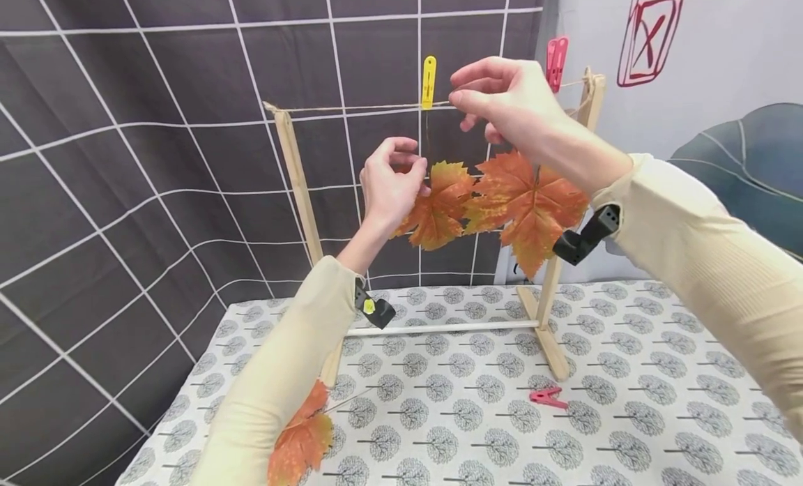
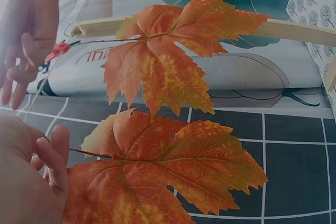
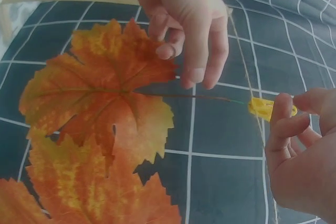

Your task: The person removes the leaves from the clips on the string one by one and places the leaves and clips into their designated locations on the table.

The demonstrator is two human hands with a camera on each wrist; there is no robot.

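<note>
1. Standing on tree-print cloth (image 1: 627, 367): wooden rack (image 1: 299, 186) strung with twine (image 1: 357, 108).
2. Orange maple leaf (image 1: 444, 210) hangs beside the left hand (image 1: 390, 180), loosely curved, gripping nothing, partly hiding it.
3. Right hand (image 1: 513, 99), fingers half-bent and empty, hovers near yellow clothespin (image 1: 429, 81).

Backdrop cloth (image 1: 157, 74), dark grey with a white grid, hangs creased at the left and rear. Tablecloth (image 1: 464, 416), pale, carries rows of grey printed trees, their trunks pointing left in the head view. Sheet (image 1: 740, 61), whitish, at right, bears a red outlined emblem (image 1: 652, 36) with crossed strokes and a blue-grey rounded shape (image 1: 753, 148) crossed by thin pale lines.
</note>
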